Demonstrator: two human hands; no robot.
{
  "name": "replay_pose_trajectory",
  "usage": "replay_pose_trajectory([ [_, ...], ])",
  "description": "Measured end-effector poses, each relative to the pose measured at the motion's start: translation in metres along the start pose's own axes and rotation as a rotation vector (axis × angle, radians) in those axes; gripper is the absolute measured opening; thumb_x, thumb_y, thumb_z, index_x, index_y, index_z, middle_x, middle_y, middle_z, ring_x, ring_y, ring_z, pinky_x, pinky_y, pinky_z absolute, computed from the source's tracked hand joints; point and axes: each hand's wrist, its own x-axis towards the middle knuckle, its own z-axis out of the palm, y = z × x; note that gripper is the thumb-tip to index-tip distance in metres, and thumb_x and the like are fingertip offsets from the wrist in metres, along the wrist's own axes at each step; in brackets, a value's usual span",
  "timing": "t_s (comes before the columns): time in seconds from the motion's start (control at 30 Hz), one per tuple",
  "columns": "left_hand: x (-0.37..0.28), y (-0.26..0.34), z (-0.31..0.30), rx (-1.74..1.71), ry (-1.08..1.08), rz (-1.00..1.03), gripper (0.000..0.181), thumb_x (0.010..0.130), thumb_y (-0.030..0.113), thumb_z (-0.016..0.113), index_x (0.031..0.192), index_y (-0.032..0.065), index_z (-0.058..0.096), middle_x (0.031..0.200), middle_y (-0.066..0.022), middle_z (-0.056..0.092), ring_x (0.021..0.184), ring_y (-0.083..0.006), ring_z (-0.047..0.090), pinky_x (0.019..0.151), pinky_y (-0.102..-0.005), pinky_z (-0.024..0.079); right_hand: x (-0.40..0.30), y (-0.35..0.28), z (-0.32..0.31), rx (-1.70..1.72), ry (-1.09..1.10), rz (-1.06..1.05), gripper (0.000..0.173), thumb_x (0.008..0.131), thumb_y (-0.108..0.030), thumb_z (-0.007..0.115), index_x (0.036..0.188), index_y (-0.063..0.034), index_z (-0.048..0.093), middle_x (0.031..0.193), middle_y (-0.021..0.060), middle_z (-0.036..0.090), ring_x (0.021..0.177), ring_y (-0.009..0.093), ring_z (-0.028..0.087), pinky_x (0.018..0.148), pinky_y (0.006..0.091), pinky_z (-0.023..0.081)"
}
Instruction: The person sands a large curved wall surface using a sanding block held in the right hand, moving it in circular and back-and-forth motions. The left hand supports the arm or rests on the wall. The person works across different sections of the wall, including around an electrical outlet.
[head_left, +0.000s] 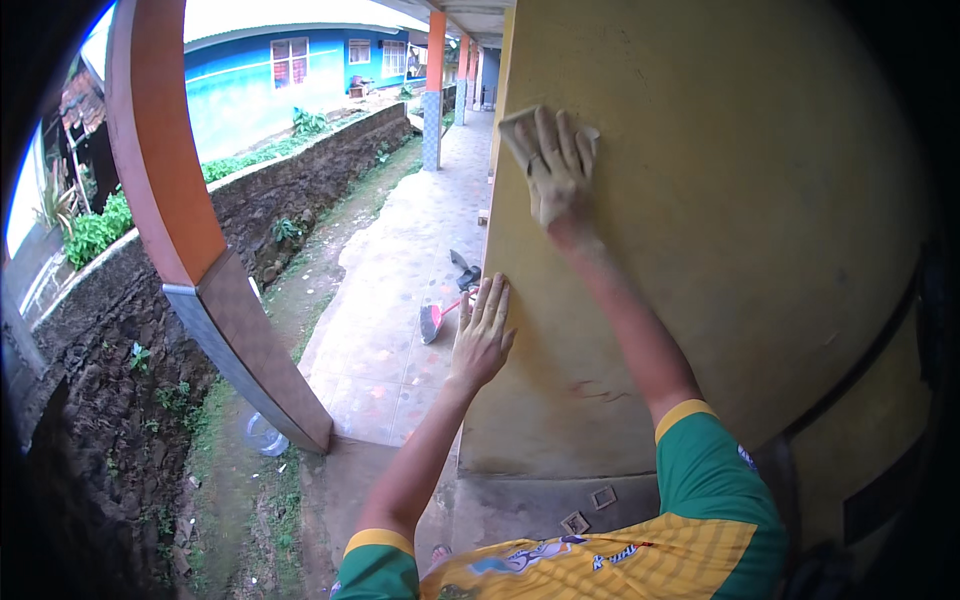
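My right hand (561, 169) holds a pale folded sheet (516, 127) flat against the upper part of a yellow-painted wall (720, 195), near its left vertical edge. Whether the sheet is sandpaper or cloth I cannot tell. Its corners show beyond my fingers, which point upward and look dusty. Lower down, my left hand (484, 334) is at the same wall edge, fingers stretched upward and nothing in its grasp. Reddish-brown scuff marks (596, 391) and darker smudges show on the wall below my right forearm.
A broom (433, 322) and dark footwear (466, 271) lie on the tiled walkway (375, 315). Left stands an orange, tiled pillar (176, 187), with a clear plastic container (264, 435) by its base. Two small square frames (603, 496) lie at the wall's foot. A stone retaining wall (315, 176) runs alongside.
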Motion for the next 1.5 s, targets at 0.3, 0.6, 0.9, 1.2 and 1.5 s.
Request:
replay_pose_trajectory([
  [0.3,-0.057,-0.034,0.002,-0.215,-0.096,0.114,0.090,0.096,0.024,0.067,0.165,0.0011,0.015,0.173,-0.0189,0.011,0.160,-0.0391,0.009,0.129,-0.0545,0.010,-0.301,0.019,-0.015,-0.099,-0.401,-0.157,0.054,0.102,-0.022,0.052,0.156,-0.0208,0.051,0.166,0.0030,0.040,0.155,0.027,0.032,0.126,0.0565,0.019],
  [0.6,0.042,-0.038,-0.052,-0.262,0.173,0.321,0.078,0.098,0.017,0.064,0.164,0.0043,0.025,0.172,-0.0213,0.016,0.158,-0.0424,0.015,0.128,-0.0560,0.018,-0.092,-0.001,0.009,-0.148,0.129,0.374,0.054,0.105,-0.026,0.050,0.158,-0.0191,0.047,0.167,0.0217,0.032,0.155,0.045,0.026,0.124,0.0632,0.014],
  [0.9,0.161,-0.008,-0.069,-0.035,0.409,0.416,0.077,0.101,0.031,0.062,0.164,0.0046,0.024,0.172,-0.0198,0.017,0.160,-0.0380,0.014,0.128,-0.0552,0.015,-0.383,-0.096,0.038,-0.057,-0.308,0.435,0.051,0.105,-0.028,0.051,0.156,-0.0228,0.050,0.165,0.0258,0.034,0.154,0.048,0.026,0.124,0.0618,0.016],
  [1.2,0.159,-0.005,-0.032,0.333,0.490,0.211,0.079,0.102,0.060,0.048,0.163,0.0109,0.032,0.171,-0.0155,0.026,0.159,-0.0323,0.020,0.128,-0.0581,0.005,-0.200,-0.004,0.023,-0.092,0.185,0.637,0.047,0.107,-0.026,0.049,0.152,-0.0127,0.054,0.163,0.0310,0.033,0.152,0.055,0.022,0.124,0.0640,0.011],
  [1.5,0.160,-0.010,-0.024,0.295,0.570,0.260,0.079,0.101,0.058,0.052,0.161,0.0088,0.036,0.168,-0.0199,0.030,0.157,-0.0381,0.025,0.127,-0.0593,0.006,-0.370,-0.087,0.041,0.038,-0.180,0.666,0.047,0.107,-0.029,0.048,0.150,-0.0130,0.056,0.161,0.0378,0.029,0.151,0.060,0.018,0.122,0.0675,0.011],
])
